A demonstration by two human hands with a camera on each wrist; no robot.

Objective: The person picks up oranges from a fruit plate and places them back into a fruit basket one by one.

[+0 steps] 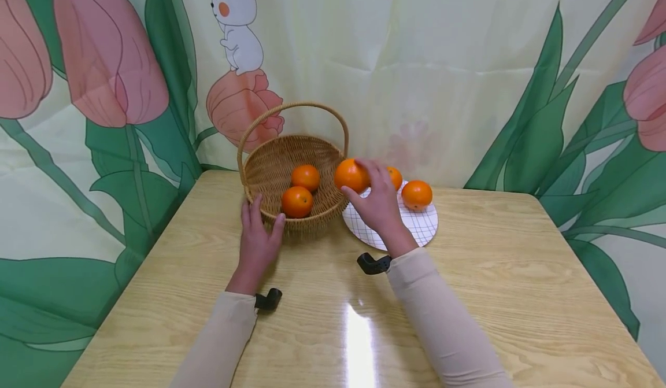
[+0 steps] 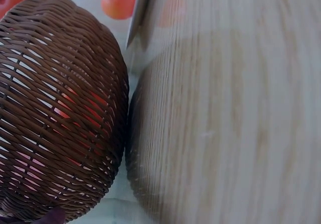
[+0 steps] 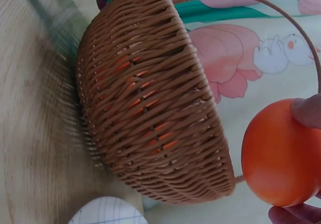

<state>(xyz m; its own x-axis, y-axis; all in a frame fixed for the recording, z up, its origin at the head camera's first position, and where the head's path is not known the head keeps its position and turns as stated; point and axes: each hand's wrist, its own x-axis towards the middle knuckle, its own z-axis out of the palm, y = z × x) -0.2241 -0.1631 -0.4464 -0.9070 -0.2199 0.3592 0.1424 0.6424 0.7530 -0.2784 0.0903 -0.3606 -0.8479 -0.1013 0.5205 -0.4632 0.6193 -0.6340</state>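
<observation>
My right hand (image 1: 376,198) grips an orange (image 1: 350,175) between thumb and fingers, at the right rim of a wicker basket (image 1: 325,219). In the right wrist view the held orange (image 3: 278,156) is beside the rim, outside the weave. Two oranges, a front one (image 1: 297,202) and a rear one (image 1: 305,177), lie inside the basket. My left hand (image 1: 258,248) rests against the basket's front left side, fingers extended and spread, tips right at the rim. Through the weave, the left wrist view shows orange patches.
A white plate (image 1: 422,232) with a grid pattern stands right of the basket, partly behind my right hand. On it sit an orange (image 1: 417,195) and another (image 1: 393,177) partly hidden. The basket's tall handle (image 1: 291,106) arches overhead; a printed curtain (image 1: 442,87) hangs behind the wooden table (image 1: 499,272).
</observation>
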